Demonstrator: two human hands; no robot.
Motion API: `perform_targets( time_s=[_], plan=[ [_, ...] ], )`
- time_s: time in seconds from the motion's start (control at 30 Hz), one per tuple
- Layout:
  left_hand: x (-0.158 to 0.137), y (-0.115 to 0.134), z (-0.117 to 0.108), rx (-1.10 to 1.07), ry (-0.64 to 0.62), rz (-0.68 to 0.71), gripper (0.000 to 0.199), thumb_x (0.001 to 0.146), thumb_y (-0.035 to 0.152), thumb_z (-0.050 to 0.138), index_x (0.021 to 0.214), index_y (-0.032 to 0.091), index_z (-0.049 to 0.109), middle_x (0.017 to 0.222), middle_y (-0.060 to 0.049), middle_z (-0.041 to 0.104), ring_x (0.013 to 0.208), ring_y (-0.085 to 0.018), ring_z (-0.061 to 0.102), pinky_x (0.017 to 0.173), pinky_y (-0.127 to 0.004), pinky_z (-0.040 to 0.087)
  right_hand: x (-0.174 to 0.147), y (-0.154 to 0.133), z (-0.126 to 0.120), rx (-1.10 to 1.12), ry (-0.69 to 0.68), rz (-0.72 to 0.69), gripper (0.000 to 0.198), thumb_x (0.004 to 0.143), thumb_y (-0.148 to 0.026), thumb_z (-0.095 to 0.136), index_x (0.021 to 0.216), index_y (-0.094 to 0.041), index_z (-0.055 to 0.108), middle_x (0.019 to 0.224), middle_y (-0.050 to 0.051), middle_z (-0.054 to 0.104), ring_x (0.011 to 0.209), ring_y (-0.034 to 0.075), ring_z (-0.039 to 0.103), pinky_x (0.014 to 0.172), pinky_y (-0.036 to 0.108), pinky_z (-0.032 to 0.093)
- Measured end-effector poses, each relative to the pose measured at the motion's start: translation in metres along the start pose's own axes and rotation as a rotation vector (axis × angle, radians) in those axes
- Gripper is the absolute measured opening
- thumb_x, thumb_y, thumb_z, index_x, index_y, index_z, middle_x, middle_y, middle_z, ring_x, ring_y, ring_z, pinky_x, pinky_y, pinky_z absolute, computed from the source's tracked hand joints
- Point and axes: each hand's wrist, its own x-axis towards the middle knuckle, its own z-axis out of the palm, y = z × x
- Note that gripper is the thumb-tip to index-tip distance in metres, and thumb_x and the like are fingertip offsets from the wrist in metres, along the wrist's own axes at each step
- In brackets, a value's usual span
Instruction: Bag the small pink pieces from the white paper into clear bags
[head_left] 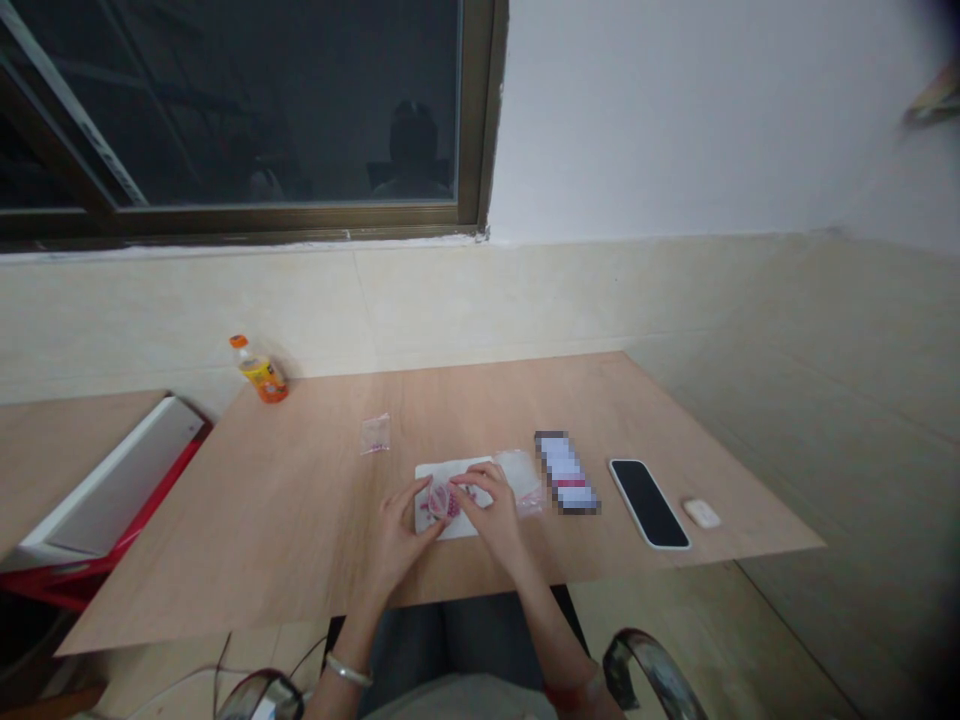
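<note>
A small clear round piece with a pinkish rim (439,500) is between my hands, over a white card with pink and dark marks (427,470). My left hand (403,538) grips its left edge between thumb and fingers. From the right, my right hand (491,510) reaches over the card with its fingertips pinched together at the piece; what lies between them is too small to make out. Touching the card's right side is a clear plastic bag with pink contents (525,485). A smaller clear bag (376,434) lies farther back, to the left.
Right of the bags lie a phone with a blurred lit screen (568,473), a dark-screened phone with a white edge (649,505) and a small white case (702,513). An orange drink bottle (260,372) stands at the wooden table's (247,530) back left, near the wall.
</note>
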Motion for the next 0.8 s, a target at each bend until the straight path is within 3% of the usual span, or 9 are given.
perform_targets(
  time_s=[0.13,0.3,0.47,0.6,0.8],
  plan=[
    [0.001,0.002,-0.002,-0.02,0.003,-0.01,0.047,0.071,0.034,0.072,0.115,0.023,0.062,0.115,-0.007,0.068,0.107,-0.027,0.062,0.096,-0.046,0.044,-0.002,0.001,0.004,0.046,-0.057,0.027,0.013,0.082,-0.029,0.063,0.089,-0.025,0.074,0.088,0.004,0.062,0.087,0.018,0.058,0.076,0.03,0.049],
    [0.0,0.0,-0.005,-0.02,0.04,-0.018,0.05,0.068,0.037,0.074,0.115,0.024,0.063,0.115,-0.008,0.068,0.107,-0.027,0.062,0.097,-0.046,0.045,-0.007,0.026,-0.003,-0.051,-0.031,0.098,0.015,0.082,-0.027,0.061,0.09,-0.022,0.074,0.086,0.005,0.064,0.084,0.02,0.06,0.072,0.031,0.05],
    [0.001,0.0,-0.006,-0.008,0.054,-0.023,0.051,0.068,0.039,0.074,0.116,0.023,0.063,0.114,-0.009,0.068,0.106,-0.028,0.062,0.095,-0.046,0.046,-0.021,0.06,-0.022,-0.411,-0.214,0.23,0.013,0.072,-0.017,0.068,0.083,-0.02,0.075,0.086,0.007,0.066,0.09,0.023,0.059,0.083,0.033,0.046],
    [0.001,0.001,-0.005,-0.008,0.056,-0.025,0.051,0.068,0.04,0.074,0.115,0.023,0.064,0.115,-0.009,0.068,0.107,-0.028,0.062,0.096,-0.045,0.046,-0.03,0.073,-0.031,-0.503,-0.35,0.337,0.011,0.071,-0.019,0.07,0.08,-0.022,0.075,0.09,0.007,0.065,0.092,0.023,0.059,0.084,0.031,0.044],
    [-0.001,0.001,-0.003,0.001,0.041,-0.022,0.051,0.069,0.04,0.074,0.116,0.023,0.063,0.116,-0.008,0.068,0.107,-0.028,0.061,0.095,-0.047,0.046,-0.035,0.079,-0.023,-0.519,-0.351,0.299,0.013,0.073,-0.021,0.068,0.083,-0.024,0.076,0.091,0.006,0.064,0.094,0.023,0.059,0.083,0.031,0.043]
  ],
)
